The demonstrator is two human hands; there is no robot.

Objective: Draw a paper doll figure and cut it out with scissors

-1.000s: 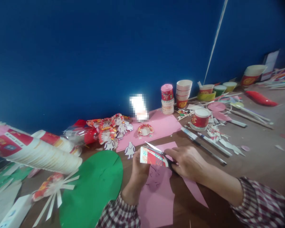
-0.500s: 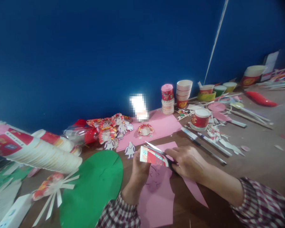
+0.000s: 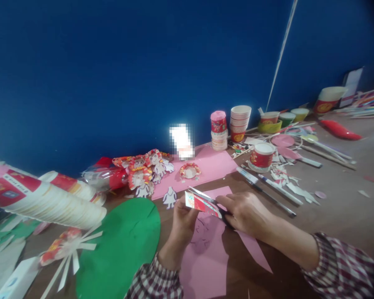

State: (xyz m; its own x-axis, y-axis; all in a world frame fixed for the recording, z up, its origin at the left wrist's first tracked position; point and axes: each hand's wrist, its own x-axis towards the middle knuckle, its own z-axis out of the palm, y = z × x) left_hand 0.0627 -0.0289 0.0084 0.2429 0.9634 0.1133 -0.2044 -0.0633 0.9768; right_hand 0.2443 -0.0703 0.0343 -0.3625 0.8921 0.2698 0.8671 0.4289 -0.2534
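My left hand (image 3: 182, 226) is closed on a red and white printed piece of paper cup (image 3: 203, 205), held up above the table. My right hand (image 3: 249, 211) grips scissors (image 3: 202, 194) by their dark handles. Their blades point left along the top edge of the cup piece; whether they bite into it cannot be made out. Below both hands lies a pink paper sheet (image 3: 204, 265) with dark pen lines. Just left of the hands rests a white paper cut-out figure (image 3: 170, 197) outlined in dark pen.
A green paper sheet (image 3: 118, 249) lies left of my forearm, near a long stack of paper cups (image 3: 62, 199). Decorated paper figures (image 3: 141, 178) and a ring (image 3: 190, 170) sit ahead. To the right are pens (image 3: 280, 189), a red cup (image 3: 262, 157) and paper scraps (image 3: 302, 193).
The cup piece has tilted a little in my left hand, showing a narrower face. The scissors have shifted slightly left with it. The whole view has moved marginally.
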